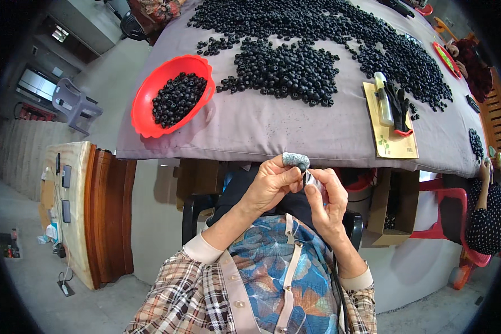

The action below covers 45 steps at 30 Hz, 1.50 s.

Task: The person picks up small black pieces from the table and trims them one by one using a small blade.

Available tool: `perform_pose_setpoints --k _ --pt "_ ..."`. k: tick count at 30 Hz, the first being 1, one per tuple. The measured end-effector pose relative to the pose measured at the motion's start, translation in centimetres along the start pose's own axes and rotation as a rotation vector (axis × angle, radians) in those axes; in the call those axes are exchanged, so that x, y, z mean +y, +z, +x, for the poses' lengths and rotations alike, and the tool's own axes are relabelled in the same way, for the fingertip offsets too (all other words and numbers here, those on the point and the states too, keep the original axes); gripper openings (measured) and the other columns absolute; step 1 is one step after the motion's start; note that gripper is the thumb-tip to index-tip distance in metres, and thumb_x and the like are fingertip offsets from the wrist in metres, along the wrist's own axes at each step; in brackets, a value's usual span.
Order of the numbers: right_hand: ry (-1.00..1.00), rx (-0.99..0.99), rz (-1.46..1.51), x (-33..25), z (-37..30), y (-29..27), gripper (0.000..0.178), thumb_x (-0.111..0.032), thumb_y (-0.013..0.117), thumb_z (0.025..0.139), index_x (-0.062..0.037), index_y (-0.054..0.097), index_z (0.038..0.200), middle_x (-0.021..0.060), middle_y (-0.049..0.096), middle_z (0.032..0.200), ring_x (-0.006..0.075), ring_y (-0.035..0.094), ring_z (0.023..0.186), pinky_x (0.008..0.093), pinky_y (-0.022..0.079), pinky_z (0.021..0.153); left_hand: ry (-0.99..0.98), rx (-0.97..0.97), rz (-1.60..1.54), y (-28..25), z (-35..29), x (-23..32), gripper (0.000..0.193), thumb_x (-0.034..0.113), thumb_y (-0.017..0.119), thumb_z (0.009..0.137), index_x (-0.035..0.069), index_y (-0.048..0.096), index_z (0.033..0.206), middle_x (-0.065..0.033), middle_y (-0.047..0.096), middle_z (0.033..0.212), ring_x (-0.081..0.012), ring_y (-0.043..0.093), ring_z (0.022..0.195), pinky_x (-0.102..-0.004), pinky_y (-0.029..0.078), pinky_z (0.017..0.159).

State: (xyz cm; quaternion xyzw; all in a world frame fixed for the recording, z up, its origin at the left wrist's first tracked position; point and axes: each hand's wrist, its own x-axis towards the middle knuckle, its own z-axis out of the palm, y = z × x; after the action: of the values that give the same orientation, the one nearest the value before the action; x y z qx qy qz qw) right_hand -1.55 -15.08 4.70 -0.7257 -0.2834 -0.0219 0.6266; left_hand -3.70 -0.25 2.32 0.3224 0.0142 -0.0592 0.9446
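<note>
Just off the table's near edge, above my lap, both hands meet close together. My left hand [270, 183] pinches a small black bead [301, 167]; a grey fabric sleeve [295, 160] wraps one of its fingertips. Right beside it, my right hand [328, 201] is closed with thumb and fingers pressed together at the bead; something thin and dark shows there, too small to name. Beyond the hands, a heap of similar black beads [286, 69] lies on the grey tablecloth [250, 131]. To the left, a red scalloped bowl [143, 111] holds more of the beads.
A larger spread of beads [406, 72] covers the far side. At right lie a yellow paper packet [398, 146], a clear tube [384, 106] and a black glove-like item [398, 106]. A co-worker's hand [486, 170] is at the right edge. An open cardboard box [398, 209] stands below.
</note>
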Motion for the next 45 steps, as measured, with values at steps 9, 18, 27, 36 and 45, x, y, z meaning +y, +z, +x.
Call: perform_pose_setpoints --k 9,18,27,36,45 --pt "-0.035 0.047 -0.075 -0.2 0.0 0.3 0.023 0.000 0.062 0.076 0.0016 0.059 0.099 0.0065 0.055 0.076 0.0076 0.049 0.054 0.0203 0.038 0.044 0.017 0.000 0.012 -0.2 0.0 -0.2 0.018 0.011 0.058 0.085 0.002 0.058 0.101 -0.0035 0.060 0.078 -0.0068 0.053 0.063 -0.0186 0.044 0.057" --pt "-0.008 0.050 -0.071 0.0 0.0 0.3 0.022 -0.001 0.062 0.077 0.0010 0.059 0.099 0.0069 0.056 0.077 0.0084 0.050 0.055 0.0207 0.039 0.045 0.029 -0.015 -0.005 -0.3 0.0 -0.4 0.018 0.011 0.058 0.085 0.004 0.059 0.101 -0.0038 0.061 0.079 -0.0077 0.055 0.064 -0.0187 0.046 0.059" --pt "0.013 0.052 -0.063 0.4 -0.1 0.3 0.020 -0.004 0.063 0.078 0.0009 0.060 0.098 0.0066 0.056 0.076 0.0084 0.050 0.055 0.0210 0.039 0.045 0.012 -0.005 -0.008 -0.2 0.1 -0.4 0.017 0.010 0.058 0.085 0.003 0.059 0.101 -0.0039 0.061 0.080 -0.0078 0.054 0.064 -0.0189 0.045 0.058" --pt "0.043 0.019 -0.049 0.5 -0.1 0.1 0.019 -0.003 0.061 0.079 0.0014 0.059 0.097 0.0060 0.055 0.075 0.0080 0.048 0.054 0.0213 0.037 0.045 0.021 0.013 0.087 -0.3 0.0 -0.2 0.017 0.009 0.058 0.085 0.001 0.059 0.100 -0.0039 0.060 0.079 -0.0076 0.053 0.063 -0.0187 0.045 0.058" --pt "0.007 0.005 -0.032 0.8 0.0 0.2 0.017 -0.002 0.060 0.080 0.0018 0.058 0.096 0.0050 0.053 0.072 0.0071 0.044 0.053 0.0205 0.034 0.044 0.055 0.030 0.175 0.0 0.0 0.0 0.016 0.010 0.057 0.086 0.000 0.058 0.099 -0.0029 0.059 0.076 -0.0068 0.050 0.061 -0.0182 0.042 0.057"
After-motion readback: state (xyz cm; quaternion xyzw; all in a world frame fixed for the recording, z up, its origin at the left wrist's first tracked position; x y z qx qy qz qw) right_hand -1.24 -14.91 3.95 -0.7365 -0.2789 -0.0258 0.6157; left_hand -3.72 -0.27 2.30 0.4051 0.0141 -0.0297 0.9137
